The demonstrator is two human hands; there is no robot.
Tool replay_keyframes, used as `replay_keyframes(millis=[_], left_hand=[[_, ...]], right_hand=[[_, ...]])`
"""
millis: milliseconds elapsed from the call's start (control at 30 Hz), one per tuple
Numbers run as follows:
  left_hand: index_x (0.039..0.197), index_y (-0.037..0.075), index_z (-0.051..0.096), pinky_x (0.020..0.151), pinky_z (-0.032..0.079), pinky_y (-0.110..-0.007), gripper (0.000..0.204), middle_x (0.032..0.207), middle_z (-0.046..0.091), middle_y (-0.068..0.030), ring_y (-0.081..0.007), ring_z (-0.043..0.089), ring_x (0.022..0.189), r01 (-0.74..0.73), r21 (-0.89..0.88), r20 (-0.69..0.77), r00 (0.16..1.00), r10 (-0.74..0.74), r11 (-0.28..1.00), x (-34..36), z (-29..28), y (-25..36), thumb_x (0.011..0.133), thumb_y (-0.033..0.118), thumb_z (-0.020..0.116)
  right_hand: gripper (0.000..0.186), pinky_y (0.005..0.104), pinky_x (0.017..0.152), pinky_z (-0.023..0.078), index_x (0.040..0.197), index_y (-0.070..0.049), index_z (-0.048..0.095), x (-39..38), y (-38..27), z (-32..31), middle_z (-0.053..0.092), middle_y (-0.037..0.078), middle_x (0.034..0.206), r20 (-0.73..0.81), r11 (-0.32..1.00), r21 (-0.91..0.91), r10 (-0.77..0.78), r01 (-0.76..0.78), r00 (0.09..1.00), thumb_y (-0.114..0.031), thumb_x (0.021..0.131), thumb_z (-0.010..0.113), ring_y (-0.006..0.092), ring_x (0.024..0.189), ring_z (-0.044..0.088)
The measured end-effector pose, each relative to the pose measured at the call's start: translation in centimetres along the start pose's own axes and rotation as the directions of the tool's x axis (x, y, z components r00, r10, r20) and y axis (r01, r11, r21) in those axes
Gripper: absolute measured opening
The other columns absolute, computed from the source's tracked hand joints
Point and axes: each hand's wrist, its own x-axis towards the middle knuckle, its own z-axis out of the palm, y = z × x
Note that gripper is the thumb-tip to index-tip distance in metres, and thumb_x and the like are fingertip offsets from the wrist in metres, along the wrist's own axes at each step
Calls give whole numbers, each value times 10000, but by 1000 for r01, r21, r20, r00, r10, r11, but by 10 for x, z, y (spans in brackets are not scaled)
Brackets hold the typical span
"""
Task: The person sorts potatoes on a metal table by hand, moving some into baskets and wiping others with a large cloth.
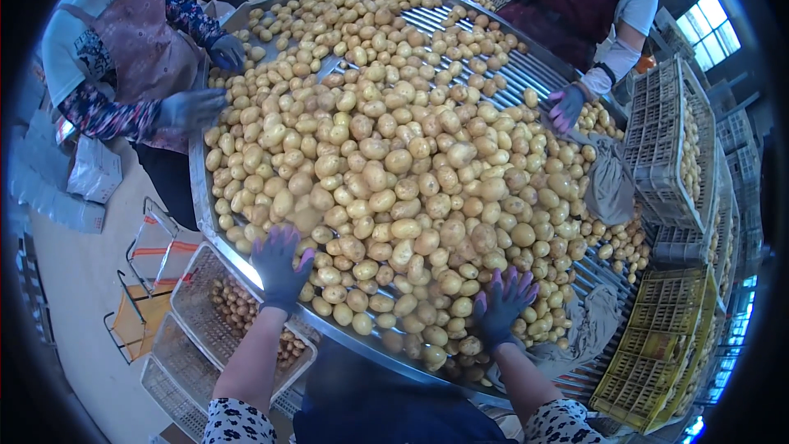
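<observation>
A big heap of yellow-brown potatoes (403, 164) covers most of a metal sorting table (201, 189) with a roller bed. My left hand (281, 271), in a dark glove with pinkish fingertips, rests at the table's near left rim against the potatoes, fingers spread and holding nothing. On the near right side my right hand (501, 308), gloved alike, lies with spread fingers on the edge of the heap. Its palm side is hidden, but no potato shows gripped in it. Beside it, a crumpled grey cloth (588, 325) lies on the rollers.
Two co-workers' gloved hands reach in: a hand (193, 107) at far left, a hand (565, 107) at far right. A plastic crate (197, 304) of small potatoes stands below my left arm. Grey crates (657, 148) and a yellow crate (649, 337) line the right. Folding stools (140, 312) stand left.
</observation>
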Motion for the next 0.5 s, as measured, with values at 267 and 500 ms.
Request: replay_keyframes(millis=[267,500], left_hand=[[1210,125,542,1059,209,-511,483,1300,503,-66,-284,416,1249,-15,-70,-9,1000,14,997,10,0,1,793,347,642],[1296,219,474,1010,144,-621,626,1394,330,-158,-394,238,1311,-309,-310,40,941,337,899,74,-5,107,785,562,588]], right_hand=[[548,652,1058,46,1307,-115,455,2,-7,-4,317,154,1414,-89,1000,1,-6,6,996,-325,807,536,454,1355,146],[541,638,1070,50,1310,-109,451,4,-16,-6,334,152,1401,-88,998,9,55,-55,995,-273,805,555,444,1361,144]])
